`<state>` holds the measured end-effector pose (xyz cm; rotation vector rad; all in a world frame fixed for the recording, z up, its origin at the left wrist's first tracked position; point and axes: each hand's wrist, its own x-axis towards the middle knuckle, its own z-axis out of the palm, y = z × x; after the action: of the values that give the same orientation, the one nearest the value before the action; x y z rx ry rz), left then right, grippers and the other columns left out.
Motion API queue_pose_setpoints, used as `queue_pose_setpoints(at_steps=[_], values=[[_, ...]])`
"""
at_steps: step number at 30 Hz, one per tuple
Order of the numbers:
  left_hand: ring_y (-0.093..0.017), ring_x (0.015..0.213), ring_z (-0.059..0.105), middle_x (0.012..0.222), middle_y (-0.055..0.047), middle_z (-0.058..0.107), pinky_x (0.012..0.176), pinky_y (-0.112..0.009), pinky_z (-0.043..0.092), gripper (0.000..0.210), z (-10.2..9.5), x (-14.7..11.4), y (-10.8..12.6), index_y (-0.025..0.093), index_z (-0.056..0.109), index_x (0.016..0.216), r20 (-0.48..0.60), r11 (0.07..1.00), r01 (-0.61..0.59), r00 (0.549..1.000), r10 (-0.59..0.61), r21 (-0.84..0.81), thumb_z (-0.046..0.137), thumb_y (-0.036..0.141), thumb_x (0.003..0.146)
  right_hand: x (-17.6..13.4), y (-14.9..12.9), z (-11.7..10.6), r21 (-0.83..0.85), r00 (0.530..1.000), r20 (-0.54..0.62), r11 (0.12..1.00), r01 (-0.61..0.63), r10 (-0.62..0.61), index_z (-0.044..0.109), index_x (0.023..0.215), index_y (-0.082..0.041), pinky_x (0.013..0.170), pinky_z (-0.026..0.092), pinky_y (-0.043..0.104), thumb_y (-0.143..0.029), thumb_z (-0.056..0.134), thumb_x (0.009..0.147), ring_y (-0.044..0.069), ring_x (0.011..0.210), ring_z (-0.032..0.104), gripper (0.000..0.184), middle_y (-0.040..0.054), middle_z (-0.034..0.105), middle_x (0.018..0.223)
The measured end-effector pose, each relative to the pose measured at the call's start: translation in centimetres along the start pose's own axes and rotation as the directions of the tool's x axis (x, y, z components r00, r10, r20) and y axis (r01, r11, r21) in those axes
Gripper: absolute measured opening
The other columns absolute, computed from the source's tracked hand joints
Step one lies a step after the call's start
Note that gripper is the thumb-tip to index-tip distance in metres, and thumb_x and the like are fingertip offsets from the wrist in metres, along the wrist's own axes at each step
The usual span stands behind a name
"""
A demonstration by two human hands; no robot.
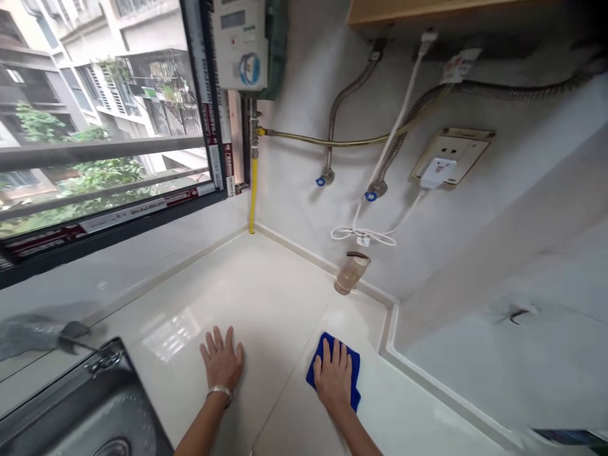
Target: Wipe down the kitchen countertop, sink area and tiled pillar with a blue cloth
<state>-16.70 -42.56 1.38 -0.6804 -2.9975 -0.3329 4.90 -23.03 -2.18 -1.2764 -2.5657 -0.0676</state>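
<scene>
My right hand (334, 375) lies flat on a folded blue cloth (352, 366), pressing it against the white countertop (270, 297). Its fingers point away from me, stretched out and slightly apart. To the left, my left hand (222, 366) rests palm down on the bare counter with fingers spread and nothing in it. A bracelet circles the left wrist. Beyond the cloth, near the back wall, stands a clear brownish cup (351, 275) with a dark rim.
A steel sink (137, 386) with a faucet (73, 334) sits at lower left. Behind the counter are a yellow gas pipe (253, 196), metal hoses (332, 120), a white cord (363, 233) and a plug in a socket (439, 171). A raised edge (456, 392) borders the right side.
</scene>
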Motion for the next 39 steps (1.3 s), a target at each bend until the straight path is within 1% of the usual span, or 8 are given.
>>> queue_pose_setpoints(at_steps=[5, 8, 12, 15, 18, 22, 30, 39], values=[[-0.043, 0.151, 0.011, 0.163, -0.021, 0.024, 0.120, -0.064, 0.010, 0.062, 0.1, -0.2, -0.7, 0.015, 0.038, 0.151, 0.029, 0.997, -0.026, 0.999, 0.028, -0.073, 0.043, 0.037, 0.093, -7.4, -4.7, -0.5, 0.067, 0.989, 0.017, 0.988, 0.142, -0.144, 0.044, 0.148, -0.014, 0.117, 0.025, 0.057, -0.040, 0.033, 0.095, 0.036, 0.149, 0.022, 0.059, 0.0155, 0.033, 0.158], [-0.044, 0.150, 0.015, 0.163, -0.020, 0.025, 0.120, -0.064, 0.014, 0.067, 0.0, 0.1, -2.4, 0.017, 0.041, 0.149, 0.073, 0.989, -0.105, 0.991, 0.113, -0.106, 0.053, 0.041, 0.088, -11.7, -6.8, -0.7, 0.088, 0.971, 0.040, 0.969, 0.231, -0.235, 0.045, 0.148, -0.016, 0.118, 0.025, 0.058, -0.040, 0.038, 0.093, 0.035, 0.150, 0.019, 0.060, 0.0138, 0.031, 0.159], [-0.028, 0.151, 0.023, 0.162, -0.006, 0.032, 0.123, -0.044, 0.020, 0.058, -1.1, 1.2, -7.7, 0.030, 0.048, 0.145, 0.124, 0.958, -0.251, 0.955, 0.269, -0.141, 0.055, 0.039, 0.088, -14.7, -7.9, -1.3, 0.113, 0.955, 0.067, 0.953, 0.280, -0.288, 0.044, 0.149, -0.018, 0.120, 0.022, 0.057, -0.041, 0.041, 0.091, 0.034, 0.151, 0.017, 0.062, 0.0110, 0.029, 0.161], [-0.028, 0.153, 0.017, 0.163, -0.011, 0.029, 0.124, -0.045, 0.017, 0.055, -2.3, 2.1, -12.6, 0.023, 0.045, 0.147, 0.099, 0.982, -0.155, 0.981, 0.166, -0.106, 0.045, 0.032, 0.093, -14.0, -7.9, -2.0, 0.112, 0.945, 0.086, 0.946, 0.304, -0.314, 0.040, 0.150, -0.019, 0.120, 0.022, 0.055, -0.042, 0.040, 0.093, 0.033, 0.151, 0.016, 0.062, 0.0102, 0.025, 0.162], [-0.038, 0.153, 0.009, 0.163, -0.022, 0.023, 0.122, -0.055, 0.015, 0.057, -3.2, 2.7, -16.2, 0.011, 0.039, 0.149, 0.042, 0.998, 0.040, 0.998, -0.038, -0.056, 0.038, 0.030, 0.096, -11.5, -7.7, -2.2, 0.096, 0.927, 0.097, 0.930, 0.354, -0.363, 0.038, 0.151, -0.020, 0.121, 0.022, 0.052, -0.041, 0.037, 0.095, 0.031, 0.151, 0.016, 0.060, 0.0094, 0.022, 0.164], [-0.042, 0.151, 0.011, 0.162, -0.019, 0.026, 0.120, -0.061, 0.016, 0.056, -3.5, 2.8, -17.8, 0.017, 0.039, 0.150, 0.012, 0.984, 0.175, 0.985, -0.175, -0.023, 0.040, 0.034, 0.096, -6.3, -7.3, -0.7, 0.043, 0.948, 0.085, 0.952, 0.304, -0.307, 0.037, 0.152, -0.018, 0.120, 0.022, 0.051, -0.039, 0.033, 0.095, 0.031, 0.151, 0.017, 0.060, 0.0108, 0.022, 0.164], [-0.045, 0.150, 0.012, 0.162, -0.019, 0.027, 0.115, -0.066, 0.025, 0.061, -3.0, 3.2, -16.9, 0.019, 0.041, 0.149, -0.024, 0.959, 0.278, 0.960, -0.279, -0.056, 0.034, 0.049, 0.096, 6.6, -7.4, 1.7, -0.013, 0.981, 0.082, 0.984, 0.179, -0.177, 0.037, 0.151, -0.018, 0.119, 0.022, 0.049, -0.038, 0.028, 0.096, 0.030, 0.149, 0.022, 0.059, 0.0118, 0.030, 0.161], [-0.045, 0.149, 0.014, 0.158, -0.021, 0.032, 0.111, -0.068, 0.030, 0.066, -1.7, 3.8, -16.9, 0.016, 0.045, 0.145, -0.123, 0.973, 0.230, 0.965, -0.232, -0.033, 0.025, 0.054, 0.095, 20.1, -5.7, 5.4, -0.049, 0.999, 0.039, 0.999, 0.018, -0.016, 0.040, 0.150, -0.018, 0.118, 0.022, 0.049, -0.040, 0.030, 0.096, 0.031, 0.146, 0.027, 0.059, 0.0136, 0.036, 0.157]])
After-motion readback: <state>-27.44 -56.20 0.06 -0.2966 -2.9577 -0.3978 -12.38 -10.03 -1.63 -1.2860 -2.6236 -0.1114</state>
